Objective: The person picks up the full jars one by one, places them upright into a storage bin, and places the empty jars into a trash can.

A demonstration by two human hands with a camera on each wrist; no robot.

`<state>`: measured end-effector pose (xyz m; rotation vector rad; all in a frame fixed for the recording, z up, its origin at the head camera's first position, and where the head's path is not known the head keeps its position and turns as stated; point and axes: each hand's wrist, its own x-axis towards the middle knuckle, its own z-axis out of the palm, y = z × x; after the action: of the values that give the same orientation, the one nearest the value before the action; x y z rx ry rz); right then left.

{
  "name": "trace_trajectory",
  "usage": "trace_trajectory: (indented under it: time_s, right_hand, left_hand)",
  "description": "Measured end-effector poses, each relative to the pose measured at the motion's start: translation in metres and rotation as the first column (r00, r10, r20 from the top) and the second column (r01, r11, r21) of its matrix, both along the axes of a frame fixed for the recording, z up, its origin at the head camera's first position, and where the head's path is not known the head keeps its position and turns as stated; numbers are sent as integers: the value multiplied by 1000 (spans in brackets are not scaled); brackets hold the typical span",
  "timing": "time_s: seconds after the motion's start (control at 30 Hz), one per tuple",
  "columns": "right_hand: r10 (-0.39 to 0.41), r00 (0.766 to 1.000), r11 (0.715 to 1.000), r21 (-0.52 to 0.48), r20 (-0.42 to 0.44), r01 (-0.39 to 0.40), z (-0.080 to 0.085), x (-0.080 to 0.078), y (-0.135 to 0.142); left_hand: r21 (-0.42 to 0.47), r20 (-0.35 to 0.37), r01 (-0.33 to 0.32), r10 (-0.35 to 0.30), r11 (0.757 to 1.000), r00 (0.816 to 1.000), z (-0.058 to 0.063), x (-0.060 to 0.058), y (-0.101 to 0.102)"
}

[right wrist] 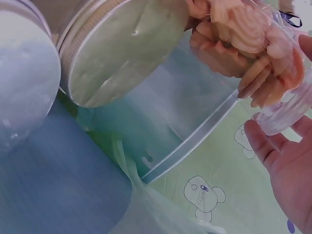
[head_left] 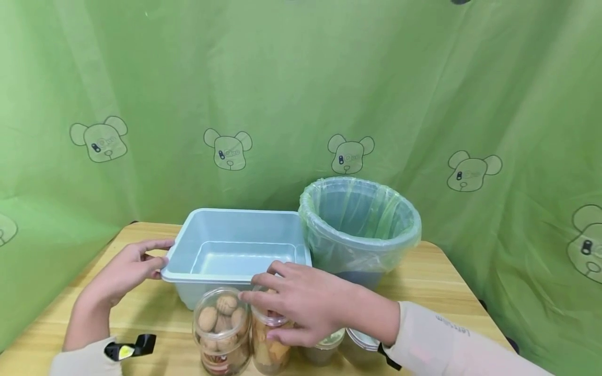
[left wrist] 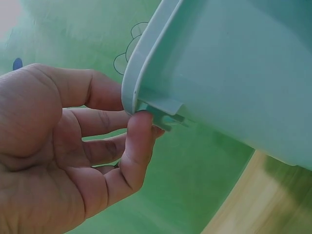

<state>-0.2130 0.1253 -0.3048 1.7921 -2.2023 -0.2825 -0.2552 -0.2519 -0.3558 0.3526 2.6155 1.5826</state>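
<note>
My left hand [head_left: 124,271] grips the left rim of a light blue plastic basin [head_left: 235,278]; in the left wrist view, fingers [left wrist: 139,141] curl at its rim corner. My right hand [head_left: 310,303] reaches over a clear jar [head_left: 270,350], fingers spread around its lid. In the right wrist view this jar holds ridged orange-brown cookies [right wrist: 243,29], and a fingertip is right at the clear lid [right wrist: 285,114]. Just left of it stands another clear lidded jar [head_left: 221,334] with round brown, walnut-like pieces, near my right index fingertip.
A bin [head_left: 359,240] lined with a translucent green bag stands right of the basin. Two silver-topped containers [right wrist: 126,48] [right wrist: 24,83] stand right of the jars, partly behind my right hand and wrist in the head view. A green curtain [head_left: 291,78] hangs behind the wooden table [head_left: 432,277].
</note>
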Motion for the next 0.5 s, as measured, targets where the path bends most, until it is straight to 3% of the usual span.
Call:
trace_trajectory:
  time_s: [0.3,0.5]
  right_hand:
    - [-6,1000,1000,29,27,5,7,2,-3]
    - [-14,994,1000,25,105,11,18,1,-5]
  left_hand:
    - [30,17,6,-7,1000,1000,-3,0,-1]
    - [39,11,12,-13,999,1000,-2,-1,-1]
